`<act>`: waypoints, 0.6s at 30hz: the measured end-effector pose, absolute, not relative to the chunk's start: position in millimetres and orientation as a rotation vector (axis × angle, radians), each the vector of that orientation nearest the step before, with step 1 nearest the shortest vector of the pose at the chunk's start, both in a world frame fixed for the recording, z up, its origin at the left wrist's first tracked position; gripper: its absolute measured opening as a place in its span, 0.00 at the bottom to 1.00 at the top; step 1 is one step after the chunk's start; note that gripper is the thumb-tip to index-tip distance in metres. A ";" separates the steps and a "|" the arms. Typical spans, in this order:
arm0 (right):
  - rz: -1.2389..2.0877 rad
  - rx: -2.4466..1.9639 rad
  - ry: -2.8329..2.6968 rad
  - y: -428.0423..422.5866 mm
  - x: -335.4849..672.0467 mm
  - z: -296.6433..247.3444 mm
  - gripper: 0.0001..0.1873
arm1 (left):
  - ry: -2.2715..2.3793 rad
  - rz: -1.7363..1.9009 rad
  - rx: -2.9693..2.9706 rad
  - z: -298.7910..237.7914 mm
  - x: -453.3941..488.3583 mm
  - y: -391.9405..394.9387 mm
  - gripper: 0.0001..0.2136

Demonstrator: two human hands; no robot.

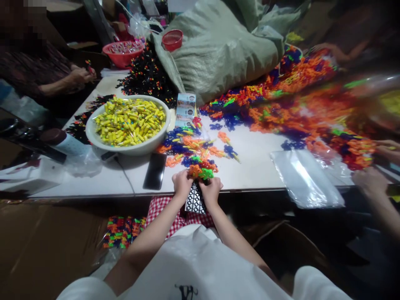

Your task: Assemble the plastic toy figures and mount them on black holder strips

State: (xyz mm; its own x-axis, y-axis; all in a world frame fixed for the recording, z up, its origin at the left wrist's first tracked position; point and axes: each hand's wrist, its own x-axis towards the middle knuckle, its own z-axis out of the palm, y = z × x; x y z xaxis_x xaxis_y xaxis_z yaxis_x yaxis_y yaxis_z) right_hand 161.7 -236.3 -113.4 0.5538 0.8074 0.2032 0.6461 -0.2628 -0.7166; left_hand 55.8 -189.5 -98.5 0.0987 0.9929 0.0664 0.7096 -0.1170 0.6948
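Note:
My left hand (pixel 181 183) and my right hand (pixel 211 189) meet at the table's near edge, both curled closed. Between them sits a clump of small orange and green plastic toys (pixel 200 171), and below them hangs a black-and-white patterned card or packet (pixel 195 202) that both hands grip. A loose heap of orange, blue and green toy pieces (pixel 190 150) lies just beyond my fingers. Whether the toys are inside a bag is unclear.
A white bowl (pixel 93 133) of yellow pieces stands left, a black phone (pixel 154 171) beside it. Clear plastic bags (pixel 306 177) lie right. A large colourful toy pile (pixel 300 104), a grey sack (pixel 218 50), red bowls (pixel 122 52). Other people's hands work at left (pixel 79 76) and right (pixel 370 181).

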 end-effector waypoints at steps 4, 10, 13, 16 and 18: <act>0.229 -2.016 -1.199 -236.3 162.2 -111.0 0.11 | 1.623 0.753 1.876 -101.5 53.2 -188.3 0.01; 0.231 -1.983 -1.191 -235.1 159.1 -112.4 0.12 | 1.520 0.990 1.916 -81.8 37.5 -196.7 0.21; 0.221 -1.993 -1.187 -235.4 162.3 -117.7 0.13 | 1.343 1.012 2.113 -61.9 35.9 -194.5 0.21; 0.253 -1.988 -1.193 -241.5 170.4 -120.3 0.14 | 1.212 0.904 2.208 -49.5 38.8 -187.4 0.15; 0.307 -1.921 -1.207 -245.6 171.2 -114.0 0.15 | 1.198 0.879 2.191 -43.4 38.4 -188.3 0.13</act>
